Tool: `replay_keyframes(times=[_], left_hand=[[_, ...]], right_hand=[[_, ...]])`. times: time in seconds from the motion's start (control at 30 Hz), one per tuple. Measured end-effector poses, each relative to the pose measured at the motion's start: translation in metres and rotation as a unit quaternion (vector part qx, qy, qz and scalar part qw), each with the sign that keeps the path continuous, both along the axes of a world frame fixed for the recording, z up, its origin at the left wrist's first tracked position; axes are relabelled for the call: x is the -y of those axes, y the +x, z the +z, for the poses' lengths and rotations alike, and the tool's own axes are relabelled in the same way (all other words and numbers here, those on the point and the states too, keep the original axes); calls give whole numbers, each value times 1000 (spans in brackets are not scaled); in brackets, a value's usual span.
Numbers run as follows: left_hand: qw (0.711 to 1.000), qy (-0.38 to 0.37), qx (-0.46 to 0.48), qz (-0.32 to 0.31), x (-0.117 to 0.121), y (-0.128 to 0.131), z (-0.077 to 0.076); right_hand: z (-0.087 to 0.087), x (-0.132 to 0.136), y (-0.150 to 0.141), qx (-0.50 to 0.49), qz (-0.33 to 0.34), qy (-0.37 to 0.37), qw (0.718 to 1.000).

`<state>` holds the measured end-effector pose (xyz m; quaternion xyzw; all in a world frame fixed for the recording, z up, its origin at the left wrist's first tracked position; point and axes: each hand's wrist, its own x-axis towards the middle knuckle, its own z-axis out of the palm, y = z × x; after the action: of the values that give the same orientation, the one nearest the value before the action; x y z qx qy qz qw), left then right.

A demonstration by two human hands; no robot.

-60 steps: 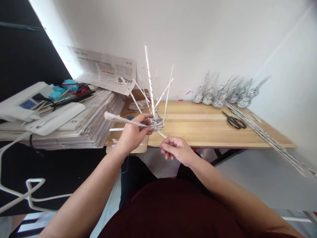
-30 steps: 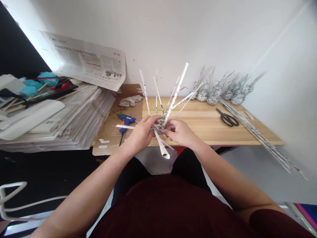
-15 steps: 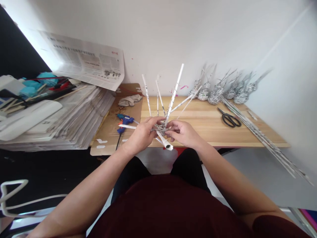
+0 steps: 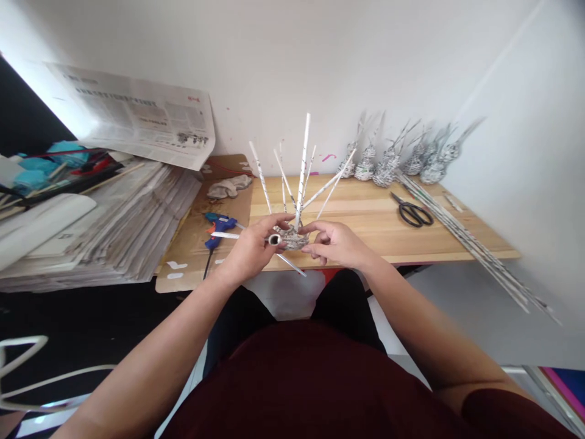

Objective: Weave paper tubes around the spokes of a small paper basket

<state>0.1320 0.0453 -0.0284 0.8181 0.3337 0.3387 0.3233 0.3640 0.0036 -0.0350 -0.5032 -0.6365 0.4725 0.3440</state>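
"What are my fingers doing?"

"Your left hand (image 4: 251, 247) pinches the near-left side of the woven paper base (image 4: 295, 242), thumb and forefinger bent around it. Your right hand (image 4: 338, 244) is at its right edge, thumb and forefinger parted; I can't tell whether they grip."

"And right by my fingertips?"

"A paper tube (image 4: 274, 240) points its hollow end your way, beside your left fingers. Paper sticks (image 4: 302, 171) fan upward beyond both sets of fingertips."

"Farther out?"

"Left of your left fingers, a blue glue gun (image 4: 220, 224) lies on cardboard (image 4: 183, 256), then stacked paper (image 4: 114, 225). Right of your right fingers are black scissors (image 4: 414, 213), then long paper rods (image 4: 461, 235)."
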Motion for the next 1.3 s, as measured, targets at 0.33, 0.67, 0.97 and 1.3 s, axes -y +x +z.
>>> replay_keyframes(times=[0.33, 0.67, 0.97, 1.3], left_hand=[[999, -30, 17, -20, 6, -1, 8], [998, -30, 45, 24, -5, -15, 0], [994, 64, 34, 82, -19, -6, -27], [988, 132, 10, 84, -37, 16, -41]], right_hand=[[-8, -8, -7, 26, -12, 44, 999], [2, -7, 2, -79, -65, 51, 993], [-20, -9, 7, -132, -125, 50, 982], [-25, -5, 7, -146, -144, 33, 978]])
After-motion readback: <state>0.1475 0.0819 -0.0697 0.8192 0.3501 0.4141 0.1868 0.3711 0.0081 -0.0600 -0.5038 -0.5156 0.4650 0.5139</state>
